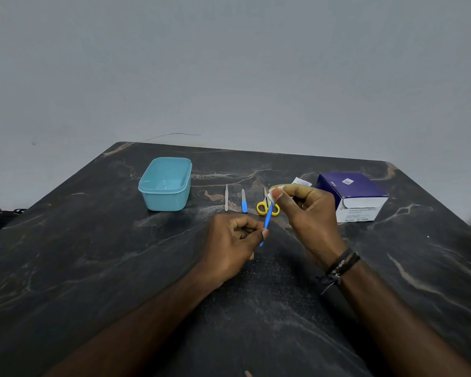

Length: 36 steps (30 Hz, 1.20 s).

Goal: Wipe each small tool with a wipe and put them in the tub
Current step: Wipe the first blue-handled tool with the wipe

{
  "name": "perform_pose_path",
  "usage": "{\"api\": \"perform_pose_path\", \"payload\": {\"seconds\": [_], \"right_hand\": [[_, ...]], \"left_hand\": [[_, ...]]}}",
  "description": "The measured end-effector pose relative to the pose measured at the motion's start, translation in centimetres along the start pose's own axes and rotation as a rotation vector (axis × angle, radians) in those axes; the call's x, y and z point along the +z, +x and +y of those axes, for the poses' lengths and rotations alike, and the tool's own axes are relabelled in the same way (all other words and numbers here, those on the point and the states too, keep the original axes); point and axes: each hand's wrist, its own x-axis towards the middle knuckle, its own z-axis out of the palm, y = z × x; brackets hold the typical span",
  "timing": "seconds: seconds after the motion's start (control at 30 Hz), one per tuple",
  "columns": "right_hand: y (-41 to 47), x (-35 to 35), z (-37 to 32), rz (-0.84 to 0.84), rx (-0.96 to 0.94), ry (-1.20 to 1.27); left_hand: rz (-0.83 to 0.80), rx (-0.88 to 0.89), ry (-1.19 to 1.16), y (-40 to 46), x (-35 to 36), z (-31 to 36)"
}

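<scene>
My left hand [234,240] pinches the lower part of a thin blue-handled tool [267,220], held tilted above the table. My right hand [307,210] pinches a small white wipe [272,194] around the tool's upper end, which the wipe hides. On the table behind lie a slim metal tool [226,201], a blue-handled file [244,202] and yellow-handled scissors [262,208], side by side. A light blue tub [147,186] stands to their left with nothing visible inside.
A purple and white box [356,197] sits at the back right, with a torn white wipe packet [301,182] beside it. The dark marble table [93,268] ends at a grey wall. A dark strap lies at the far left edge.
</scene>
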Motion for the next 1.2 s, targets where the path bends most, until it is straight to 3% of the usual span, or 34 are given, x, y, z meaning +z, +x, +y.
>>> {"api": "perform_pose_path", "payload": {"seconds": [0.23,0.5,0.7,0.93,1.2], "right_hand": [[0.0,-0.1,0.47,-0.138,0.048,-0.051],[0.12,-0.05,0.17,0.01,-0.005,0.036],[-0.07,-0.08,0.32,-0.129,0.025,-0.026],[0.15,-0.29,-0.05,-0.015,0.006,0.046],[0.01,-0.06,0.26,-0.121,0.037,0.008]], "left_hand": [[0.0,0.013,0.011,-0.02,-0.05,-0.04],[-0.004,-0.01,-0.009,-0.1,-0.02,0.17],[0.004,-0.008,0.004,-0.07,-0.1,0.07],[-0.014,-0.013,0.023,-0.12,-0.02,0.26],[0.018,-0.049,-0.015,-0.04,0.0,0.07]]}}
